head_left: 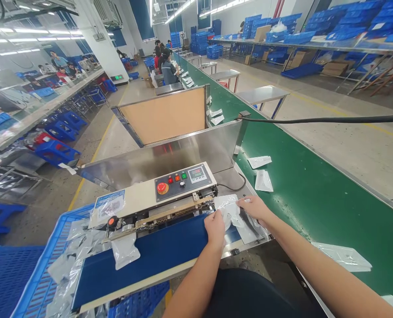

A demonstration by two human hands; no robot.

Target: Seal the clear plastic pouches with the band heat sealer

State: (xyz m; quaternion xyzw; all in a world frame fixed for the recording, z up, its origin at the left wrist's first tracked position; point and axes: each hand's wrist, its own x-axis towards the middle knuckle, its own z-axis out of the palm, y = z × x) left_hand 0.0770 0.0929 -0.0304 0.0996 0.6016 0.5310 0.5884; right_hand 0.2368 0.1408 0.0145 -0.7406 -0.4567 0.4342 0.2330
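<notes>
A white pouch [228, 206] is held between both hands at the right end of the sealing machine [143, 198]. My left hand [215, 227] pinches its lower left side, above the machine's blue belt [163, 247]. The fingers of my right hand [254, 207] are closed on its right edge. Under and beside my right hand lie more pouches [247, 232], partly covered. Another pouch [125, 251] hangs from the machine's sealing strip, over the left part of the blue belt.
A green conveyor [302, 185] with scattered pouches runs along the right. Left of the machine, a blue basket [39, 269] holds several pouches. A steel panel [163, 154] stands behind the machine. A black cable [325, 119] crosses above the conveyor. People sit farther along it.
</notes>
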